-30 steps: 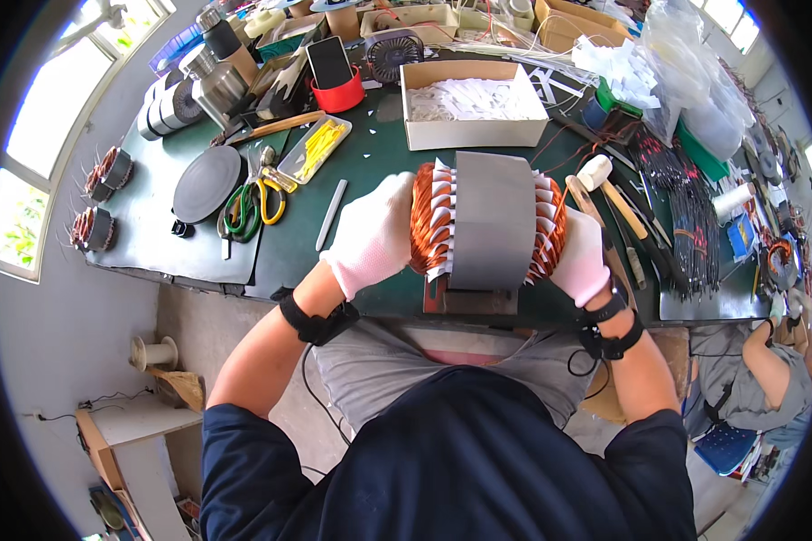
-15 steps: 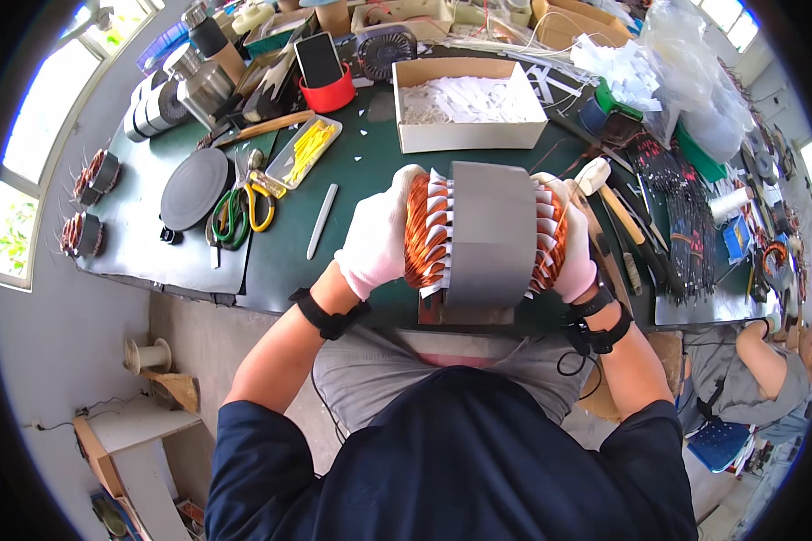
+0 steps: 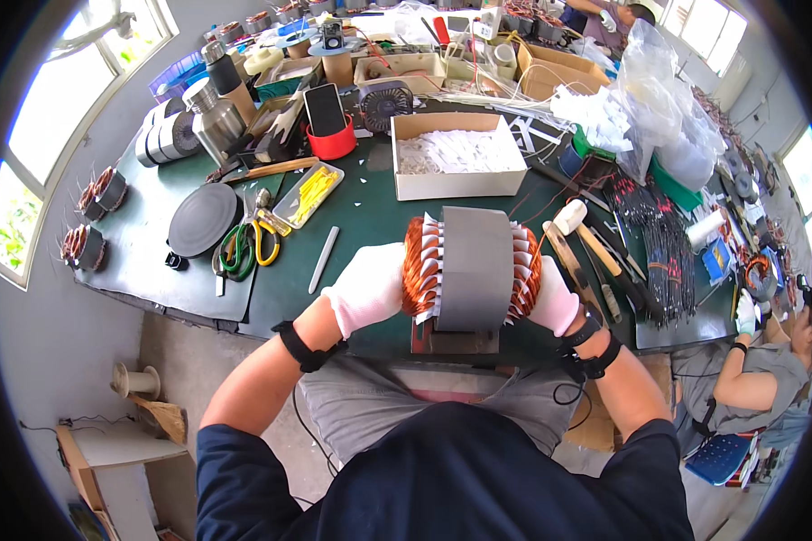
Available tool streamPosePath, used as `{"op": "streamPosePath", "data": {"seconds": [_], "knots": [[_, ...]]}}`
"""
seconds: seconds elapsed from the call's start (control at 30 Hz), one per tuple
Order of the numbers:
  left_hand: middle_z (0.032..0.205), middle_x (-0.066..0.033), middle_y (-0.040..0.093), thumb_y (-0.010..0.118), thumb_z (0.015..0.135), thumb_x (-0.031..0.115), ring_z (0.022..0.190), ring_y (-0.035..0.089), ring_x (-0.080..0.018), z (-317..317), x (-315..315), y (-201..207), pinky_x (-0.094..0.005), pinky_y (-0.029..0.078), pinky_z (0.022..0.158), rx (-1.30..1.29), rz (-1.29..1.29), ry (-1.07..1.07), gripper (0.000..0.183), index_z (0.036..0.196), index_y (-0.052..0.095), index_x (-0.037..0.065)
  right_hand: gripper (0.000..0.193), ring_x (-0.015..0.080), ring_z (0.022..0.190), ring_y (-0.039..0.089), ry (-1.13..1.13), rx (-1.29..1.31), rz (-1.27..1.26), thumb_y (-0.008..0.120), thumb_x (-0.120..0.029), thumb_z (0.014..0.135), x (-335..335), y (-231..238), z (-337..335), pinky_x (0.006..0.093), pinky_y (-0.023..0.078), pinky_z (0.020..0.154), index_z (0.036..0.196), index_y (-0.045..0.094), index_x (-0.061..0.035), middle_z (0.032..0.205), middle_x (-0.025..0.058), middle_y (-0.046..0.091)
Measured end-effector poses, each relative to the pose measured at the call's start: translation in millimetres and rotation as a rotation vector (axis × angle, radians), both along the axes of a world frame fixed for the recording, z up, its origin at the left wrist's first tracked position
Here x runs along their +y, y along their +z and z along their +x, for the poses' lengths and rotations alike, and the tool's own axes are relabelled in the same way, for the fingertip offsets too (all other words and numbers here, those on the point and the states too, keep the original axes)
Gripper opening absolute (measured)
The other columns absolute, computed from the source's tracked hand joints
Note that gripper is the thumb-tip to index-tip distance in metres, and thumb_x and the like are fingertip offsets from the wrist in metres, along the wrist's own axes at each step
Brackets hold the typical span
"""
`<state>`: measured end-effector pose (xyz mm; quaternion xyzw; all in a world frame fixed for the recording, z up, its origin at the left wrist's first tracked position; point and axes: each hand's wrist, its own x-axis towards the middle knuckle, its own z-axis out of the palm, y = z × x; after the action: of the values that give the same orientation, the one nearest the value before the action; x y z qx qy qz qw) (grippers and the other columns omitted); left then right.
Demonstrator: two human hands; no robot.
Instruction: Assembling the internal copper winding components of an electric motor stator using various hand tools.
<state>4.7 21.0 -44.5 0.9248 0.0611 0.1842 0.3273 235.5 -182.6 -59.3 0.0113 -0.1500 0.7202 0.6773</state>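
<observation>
A motor stator [image 3: 476,270] with a grey steel core sits upright near the front edge of the bench, above a brown block [image 3: 465,343]. Orange copper windings [image 3: 416,267] bulge from both sides, with white insulation tabs between the coils. My left hand [image 3: 367,287], in a white glove, grips the left winding. On the opposite side, my gloved right hand [image 3: 555,298] holds the right winding. The fingertips of both hands are mostly hidden behind the stator.
Beyond the stator stands a white box [image 3: 460,185] of paper slips. Scissors [image 3: 237,251], a white strip [image 3: 324,260] and a tray of yellow pieces [image 3: 309,195] lie left. A white-headed mallet [image 3: 585,233] and black cables [image 3: 663,257] lie right. A co-worker [image 3: 758,374] sits far right.
The view has tilted up, showing more of the far bench. The stator looks smaller and lower, farther from me. Both hands have slid lower along its sides and still hold it.
</observation>
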Motion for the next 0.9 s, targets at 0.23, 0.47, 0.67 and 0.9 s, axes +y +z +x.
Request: {"op": "streamPosePath", "data": {"seconds": [0.23,0.47,0.67,0.9], "knots": [[0.096,-0.0108,0.069,0.061,0.095,0.005,0.087,0.067,-0.0274,13.8,10.8,-4.6,-0.0357,0.056,0.083,0.143,-0.412,-0.242,0.012,0.107,0.064,0.004,0.013,0.0072,0.082,0.050,-0.163,-0.957,-0.169,0.037,-0.014,0.112,5.9,-31.1,25.2,0.0238,0.048,0.073,0.118,0.048,-0.0149,0.099,-0.0032,0.048],[0.097,-0.0154,0.070,0.077,0.080,0.013,0.091,0.069,-0.0340,13.2,16.4,-13.5,-0.0388,0.057,0.082,0.091,0.044,-0.186,0.031,0.108,0.066,0.008,0.016,0.0134,0.086,0.058,-0.176,-0.781,-0.137,0.034,-0.022,0.114,7.0,-35.8,26.1,0.0306,0.052,0.071,0.117,0.049,-0.0173,0.101,-0.0002,0.054],[0.125,-0.0133,0.065,0.076,0.084,0.017,0.117,0.064,-0.0305,19.7,22.5,-6.8,-0.0381,0.052,0.102,0.063,0.149,-0.367,0.044,0.125,0.063,0.010,0.016,0.0159,0.084,0.053,-0.675,-1.894,0.367,0.033,-0.022,0.113,13.4,-8.6,9.0,0.0355,0.052,0.070,0.116,0.049,-0.0188,0.097,0.0014,0.050],[0.119,-0.0098,0.065,0.079,0.086,0.018,0.112,0.064,-0.0269,27.7,20.6,-10.9,-0.0352,0.052,0.103,-0.032,0.085,-0.436,0.042,0.125,0.063,0.010,0.016,0.0143,0.081,0.050,0.038,-0.167,0.021,0.031,-0.016,0.112,11.1,-51.6,24.9,0.0321,0.047,0.073,0.113,0.047,-0.0130,0.095,0.0007,0.047]]}}
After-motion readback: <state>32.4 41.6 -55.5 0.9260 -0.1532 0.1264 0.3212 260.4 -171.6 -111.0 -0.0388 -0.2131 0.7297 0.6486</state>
